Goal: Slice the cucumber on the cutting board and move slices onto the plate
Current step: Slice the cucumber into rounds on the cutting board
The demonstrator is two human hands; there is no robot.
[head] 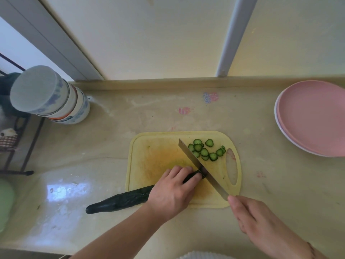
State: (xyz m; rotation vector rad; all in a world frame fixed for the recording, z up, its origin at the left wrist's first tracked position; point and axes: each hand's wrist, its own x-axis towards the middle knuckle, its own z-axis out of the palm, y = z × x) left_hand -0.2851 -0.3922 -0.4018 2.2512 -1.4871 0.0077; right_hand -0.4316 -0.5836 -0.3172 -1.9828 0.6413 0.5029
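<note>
On the cutting board point(149, 157) I'm slicing: left hand point(171, 191) pinning the cucumber point(121, 200), right hand point(248, 214) gripping the knife point(197, 165). Slices point(205, 151) are piling up; most cucumber is remaining, the plate point(313, 116) waiting bare.

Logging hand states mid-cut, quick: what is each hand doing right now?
Left hand: fingers curled over the cucumber, holding it on the cutting board.
Right hand: gripping the knife.

Left hand point(170, 191) curled palm-down; right hand point(250, 214) in closed grip.
</note>
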